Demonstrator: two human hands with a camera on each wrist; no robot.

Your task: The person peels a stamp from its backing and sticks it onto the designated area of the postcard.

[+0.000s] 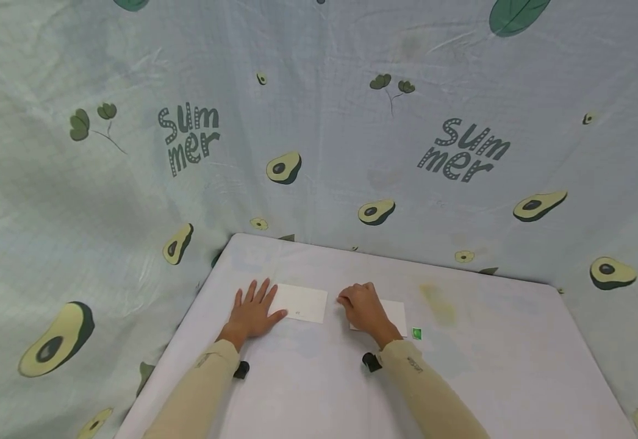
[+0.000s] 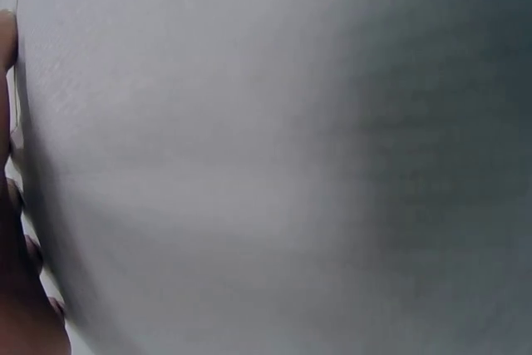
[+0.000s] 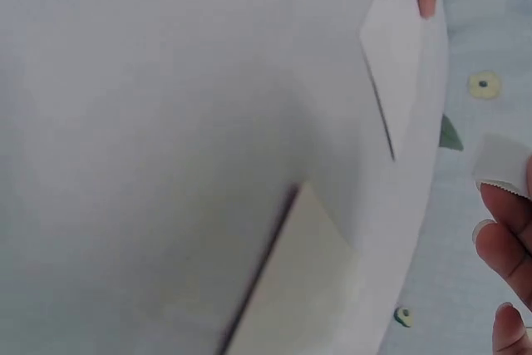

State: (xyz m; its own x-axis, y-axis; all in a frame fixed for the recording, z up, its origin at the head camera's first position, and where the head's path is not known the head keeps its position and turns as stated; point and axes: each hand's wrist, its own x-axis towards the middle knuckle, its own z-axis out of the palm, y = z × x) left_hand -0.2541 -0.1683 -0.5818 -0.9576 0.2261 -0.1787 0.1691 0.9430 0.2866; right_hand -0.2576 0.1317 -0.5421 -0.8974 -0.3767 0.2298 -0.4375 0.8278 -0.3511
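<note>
My left hand (image 1: 253, 314) lies flat with spread fingers on the left end of a white envelope (image 1: 307, 303), which has a small mark near its lower edge. Only part of this hand (image 2: 25, 297) shows at the left wrist view's edge. Above the table, between the two paper pieces, my right hand (image 1: 364, 306) pinches a small pale stamp (image 3: 501, 161) with a serrated edge; its plain side faces the camera. Beneath the right hand and wrist lies a second white envelope or stack (image 1: 394, 312), partly hidden. A small green stamp (image 1: 417, 333) lies beside it.
The white-covered table (image 1: 489, 341) carries a yellowish stain (image 1: 438, 303) toward the right. Behind and beside it hangs a pale cloth (image 1: 330, 122) printed with avocados and lettering. Black wrist devices (image 1: 371, 362) sit under both sleeves.
</note>
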